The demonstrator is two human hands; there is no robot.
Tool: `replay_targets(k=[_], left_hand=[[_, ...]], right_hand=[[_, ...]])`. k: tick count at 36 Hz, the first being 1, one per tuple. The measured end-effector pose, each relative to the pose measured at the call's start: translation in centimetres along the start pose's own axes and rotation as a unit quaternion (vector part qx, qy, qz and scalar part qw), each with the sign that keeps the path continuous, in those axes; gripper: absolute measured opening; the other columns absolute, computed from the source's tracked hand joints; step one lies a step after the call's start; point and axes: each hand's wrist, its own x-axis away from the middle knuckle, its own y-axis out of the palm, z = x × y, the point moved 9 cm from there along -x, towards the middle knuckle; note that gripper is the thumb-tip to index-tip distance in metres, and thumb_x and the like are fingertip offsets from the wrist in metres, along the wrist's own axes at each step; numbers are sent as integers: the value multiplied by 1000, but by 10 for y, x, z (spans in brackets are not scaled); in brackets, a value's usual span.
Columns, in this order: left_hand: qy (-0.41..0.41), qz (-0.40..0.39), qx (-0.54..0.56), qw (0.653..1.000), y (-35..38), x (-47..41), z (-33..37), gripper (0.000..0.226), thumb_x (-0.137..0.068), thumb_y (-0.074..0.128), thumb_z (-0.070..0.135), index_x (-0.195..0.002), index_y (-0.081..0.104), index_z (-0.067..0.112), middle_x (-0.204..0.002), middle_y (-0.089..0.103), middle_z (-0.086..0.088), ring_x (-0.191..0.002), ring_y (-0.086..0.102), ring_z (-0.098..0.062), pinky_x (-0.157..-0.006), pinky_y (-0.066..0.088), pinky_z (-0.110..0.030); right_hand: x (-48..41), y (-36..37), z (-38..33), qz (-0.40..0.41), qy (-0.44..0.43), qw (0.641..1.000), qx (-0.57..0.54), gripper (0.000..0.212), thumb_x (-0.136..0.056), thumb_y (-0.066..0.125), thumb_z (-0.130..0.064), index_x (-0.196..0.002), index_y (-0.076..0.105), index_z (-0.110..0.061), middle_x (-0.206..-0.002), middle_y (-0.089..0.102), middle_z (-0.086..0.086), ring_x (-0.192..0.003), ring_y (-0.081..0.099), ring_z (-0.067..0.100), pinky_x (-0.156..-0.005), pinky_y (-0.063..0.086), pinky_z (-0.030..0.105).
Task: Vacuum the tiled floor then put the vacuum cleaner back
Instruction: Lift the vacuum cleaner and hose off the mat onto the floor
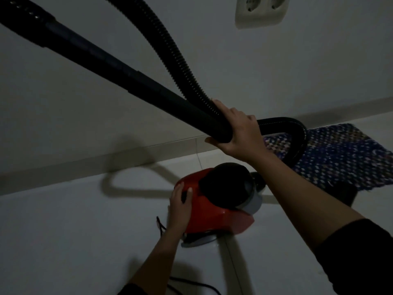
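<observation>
Right, head view, the only one you've got. Your right hand is clamped round the black tube and the ribbed hose together, both held high against the wall. Your left hand is down low, well apart from the other, with thumb and fingers curled on the rear of the red vacuum cleaner. That sits on the tiled floor near the skirting, just beside the patterned rug.

To me this looks like a lift or a shift of the machine; whether the floor is finished, I cannot tell.

Watch the hose: it loops from your raised hand down behind the machine's front end. Raise the tube further and that loop may pull tight and tip the body.

The tube's far end runs out of frame at top left, so a swing could knock the wall or the double socket.

A loose cord trails by your feet, ready to snag as you step. The light is dim too.
</observation>
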Motion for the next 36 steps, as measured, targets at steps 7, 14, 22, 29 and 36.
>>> replay_targets(k=[7,14,22,29,36], left_hand=[[-34,9,45,998,7,-9,-31,56,-97,44,37,-148,29,19,-153,29,-4,-137,34,-26,-111,34,-51],[-121,-40,165,978,15,-14,-65,87,-63,62,74,-140,33,44,-140,46,-4,-123,51,-30,-97,48,-56],[-123,-30,213,969,21,-7,-62,76,-73,61,64,-141,29,47,-146,40,-3,-123,51,-31,-94,50,-56],[-123,0,205,971,19,-3,-59,71,-80,59,59,-143,29,44,-143,44,0,-121,52,-28,-97,48,-56],[-154,9,96,983,6,-2,-29,53,-93,54,39,-141,40,21,-136,53,-11,-118,54,-32,-99,47,-50]], right_hand=[[-1,11,5,-9,6,1000,1,88,-73,54,-66,-148,30,-26,-109,63,1,-96,59,19,-84,34,32],[-2,14,10,1,14,999,-31,88,-72,56,-65,-147,32,-25,-109,65,0,-97,61,18,-84,33,31],[-5,21,14,3,18,999,-50,90,-70,57,-65,-147,33,-26,-113,65,-1,-100,60,17,-85,33,31],[-8,23,20,6,23,998,-61,90,-70,62,-63,-147,32,-27,-114,65,-1,-101,60,17,-86,32,30],[-10,21,15,-6,28,998,-56,91,-69,55,-67,-147,32,-28,-114,64,0,-101,60,20,-81,32,30]])
